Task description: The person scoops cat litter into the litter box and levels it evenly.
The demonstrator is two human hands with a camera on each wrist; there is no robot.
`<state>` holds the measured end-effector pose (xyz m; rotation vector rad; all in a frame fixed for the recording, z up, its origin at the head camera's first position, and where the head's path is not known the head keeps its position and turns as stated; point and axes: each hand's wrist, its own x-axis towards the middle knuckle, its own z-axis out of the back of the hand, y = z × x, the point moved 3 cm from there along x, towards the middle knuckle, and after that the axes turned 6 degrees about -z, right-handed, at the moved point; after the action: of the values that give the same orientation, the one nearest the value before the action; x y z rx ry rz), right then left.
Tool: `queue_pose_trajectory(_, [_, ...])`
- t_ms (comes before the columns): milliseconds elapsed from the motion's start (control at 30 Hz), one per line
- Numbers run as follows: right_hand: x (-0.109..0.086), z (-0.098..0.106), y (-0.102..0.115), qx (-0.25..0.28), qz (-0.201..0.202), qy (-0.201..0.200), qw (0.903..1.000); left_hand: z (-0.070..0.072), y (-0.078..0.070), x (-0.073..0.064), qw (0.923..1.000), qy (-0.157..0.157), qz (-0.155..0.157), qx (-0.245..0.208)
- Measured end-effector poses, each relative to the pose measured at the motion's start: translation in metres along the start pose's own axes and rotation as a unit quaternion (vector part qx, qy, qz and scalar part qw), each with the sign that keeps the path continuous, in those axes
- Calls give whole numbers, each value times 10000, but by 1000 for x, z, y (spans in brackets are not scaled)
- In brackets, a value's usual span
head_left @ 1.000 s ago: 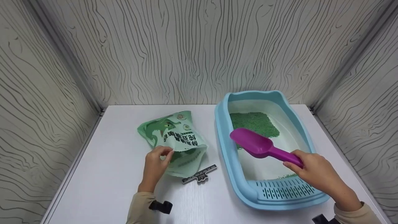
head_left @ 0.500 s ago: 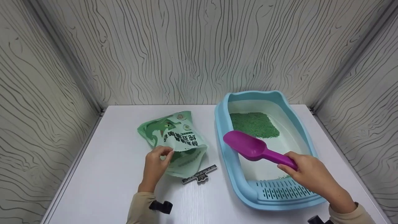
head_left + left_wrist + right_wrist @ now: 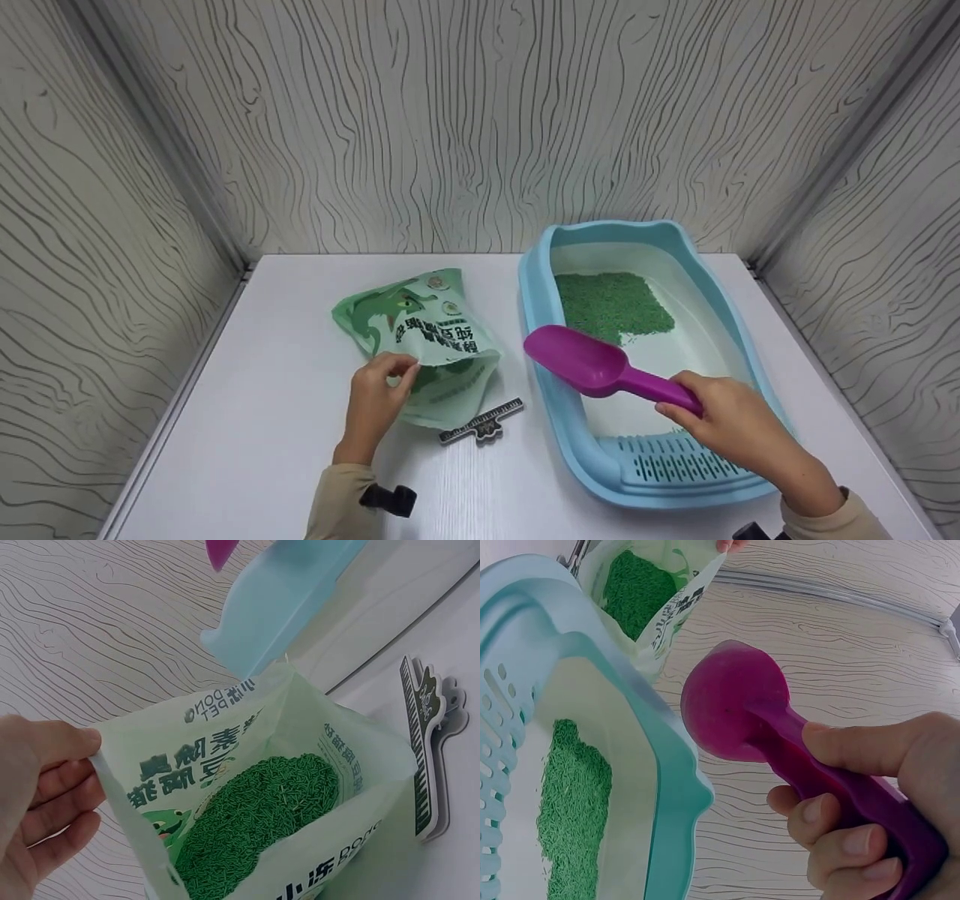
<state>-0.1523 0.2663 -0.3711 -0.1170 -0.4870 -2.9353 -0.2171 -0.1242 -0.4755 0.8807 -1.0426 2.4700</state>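
My left hand (image 3: 379,394) pinches the edge of a pale green litter bag (image 3: 439,322), its mouth held apart. In the left wrist view, green pellets (image 3: 259,817) lie inside the bag, and thumb and fingers grip its rim. My right hand (image 3: 731,416) grips the handle of a purple scoop (image 3: 581,360). The scoop's bowl hangs over the left rim of the blue litter box (image 3: 574,442), tip toward the bag. No pellets show in the bowl in the head view. Inside the box, a patch of green pellets (image 3: 615,304) covers the far left of its white floor.
A dark ruler-patterned clip (image 3: 484,424) lies on the white table (image 3: 247,420) just right of the bag's mouth. Wood-grain panels (image 3: 390,135) stand behind and at both sides. A slotted ledge (image 3: 682,469) forms the near end of the litter box.
My right hand has moved left and slightly down with the scoop, whose bowl has shifted from above the pellets to across the box's left rim. The left hand and bag stay put.
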Motion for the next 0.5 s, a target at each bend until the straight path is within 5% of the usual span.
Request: queue_pose_trajectory(500, [2,-7,8,83,245,26,9997,-2,3,0,9999,-35,-166,15])
